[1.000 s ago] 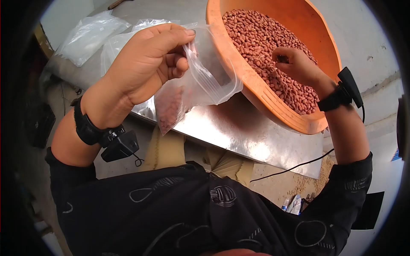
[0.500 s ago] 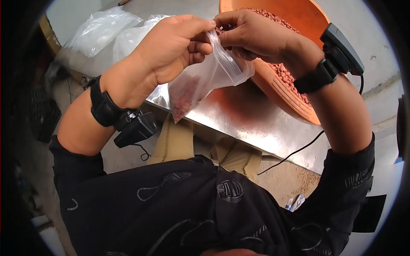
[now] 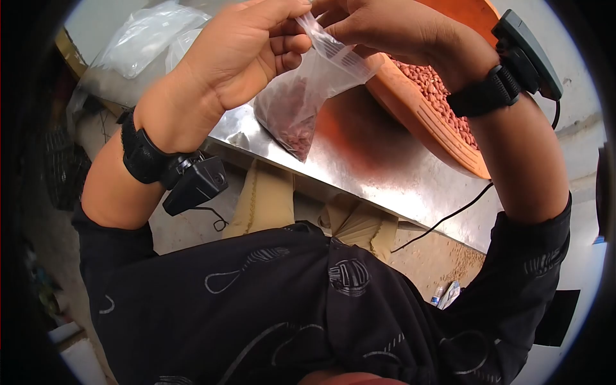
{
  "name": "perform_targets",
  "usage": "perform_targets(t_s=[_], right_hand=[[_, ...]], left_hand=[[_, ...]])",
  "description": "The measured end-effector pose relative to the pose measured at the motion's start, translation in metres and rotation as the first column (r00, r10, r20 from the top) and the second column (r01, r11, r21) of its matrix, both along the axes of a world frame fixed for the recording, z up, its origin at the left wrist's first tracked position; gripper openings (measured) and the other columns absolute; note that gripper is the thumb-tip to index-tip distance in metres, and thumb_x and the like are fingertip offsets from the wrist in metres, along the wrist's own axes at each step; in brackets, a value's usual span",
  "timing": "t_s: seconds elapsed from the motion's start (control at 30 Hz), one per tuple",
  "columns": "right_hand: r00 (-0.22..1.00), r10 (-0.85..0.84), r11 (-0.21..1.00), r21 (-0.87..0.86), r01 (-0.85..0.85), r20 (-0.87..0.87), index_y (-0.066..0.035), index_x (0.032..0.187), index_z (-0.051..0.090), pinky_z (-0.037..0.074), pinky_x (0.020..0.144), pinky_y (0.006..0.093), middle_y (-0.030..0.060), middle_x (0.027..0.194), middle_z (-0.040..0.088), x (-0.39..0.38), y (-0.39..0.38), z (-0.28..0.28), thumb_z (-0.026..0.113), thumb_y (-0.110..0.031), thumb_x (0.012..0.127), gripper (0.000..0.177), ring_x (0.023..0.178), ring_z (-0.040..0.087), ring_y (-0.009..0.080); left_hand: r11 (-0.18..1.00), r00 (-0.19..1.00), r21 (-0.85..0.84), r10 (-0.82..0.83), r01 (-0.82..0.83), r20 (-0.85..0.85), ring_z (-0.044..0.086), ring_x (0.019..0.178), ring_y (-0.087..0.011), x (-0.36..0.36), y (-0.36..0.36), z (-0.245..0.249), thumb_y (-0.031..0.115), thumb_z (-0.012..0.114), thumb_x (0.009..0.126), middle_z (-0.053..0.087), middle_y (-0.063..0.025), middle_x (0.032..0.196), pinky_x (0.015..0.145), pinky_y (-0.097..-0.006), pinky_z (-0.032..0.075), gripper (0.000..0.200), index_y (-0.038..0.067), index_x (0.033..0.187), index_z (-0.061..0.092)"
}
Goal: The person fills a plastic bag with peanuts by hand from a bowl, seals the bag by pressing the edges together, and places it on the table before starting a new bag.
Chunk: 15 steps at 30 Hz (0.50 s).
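Observation:
A clear plastic zip bag (image 3: 326, 61) hangs tilted over the front part of the metal table, with reddish peanuts (image 3: 298, 138) gathered in its lower part. My left hand (image 3: 240, 54) pinches the bag's top edge between thumb and index finger, the other fingers curled. On the other side, my right hand (image 3: 391, 32) is closed at the bag's mouth, its fingertips partly hidden and close to the frame's top edge. Just right of the bag stands an orange tub (image 3: 410, 119) of loose peanuts (image 3: 427, 83), partly covered by my right hand and wrist.
More clear plastic bags (image 3: 144, 38) lie on the left of the metal table (image 3: 391, 176). Black devices are strapped to both my wrists, and a cable (image 3: 443, 221) runs from the right side past the table edge. Small bits are scattered on the floor (image 3: 459, 260).
Both hands and the bag have shifted upward in view, and the bag's lower end has swung right. The fingers stay at the bag's top. The tub also appears slightly higher.

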State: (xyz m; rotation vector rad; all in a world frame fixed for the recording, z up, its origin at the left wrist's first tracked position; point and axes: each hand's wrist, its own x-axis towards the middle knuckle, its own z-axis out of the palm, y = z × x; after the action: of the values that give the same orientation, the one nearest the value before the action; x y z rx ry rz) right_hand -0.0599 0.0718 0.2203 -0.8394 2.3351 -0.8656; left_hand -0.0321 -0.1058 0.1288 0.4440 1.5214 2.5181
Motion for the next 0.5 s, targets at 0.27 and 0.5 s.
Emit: perform_targets(t_s=[0.27,0.5], right_hand=[[0.942,-0.31,0.948,-0.11,0.298,-0.127,-0.002,0.103,0.057,0.049,0.057,0.023,0.0032,0.083,0.061,-0.051,0.112,0.01,0.059,-0.019,0.086,0.024,0.069,0.06,0.0095],[0.817,-0.456,0.58,0.579,0.574,-0.353,-0.007,0.111,0.056,0.055,0.062,0.0313,0.0064,0.101,0.061,-0.084,0.23,0.005,0.059,-0.027,0.085,0.033,0.077,0.062,0.0148]], left_hand=[[0.997,0.998,0.038,-0.064,0.063,0.027,0.056,0.063,-0.0048,0.007,0.002,-0.005,0.02,0.057,0.088,0.06,0.0017,0.075,0.06,-0.0193,0.046,0.013,0.008,0.083,0.059],[0.995,0.997,0.07,-0.076,0.075,0.019,0.051,0.058,-0.0043,0.003,0.007,-0.008,0.018,0.051,0.092,0.059,-0.0006,0.077,0.056,-0.0185,0.044,0.015,0.005,0.087,0.058]])
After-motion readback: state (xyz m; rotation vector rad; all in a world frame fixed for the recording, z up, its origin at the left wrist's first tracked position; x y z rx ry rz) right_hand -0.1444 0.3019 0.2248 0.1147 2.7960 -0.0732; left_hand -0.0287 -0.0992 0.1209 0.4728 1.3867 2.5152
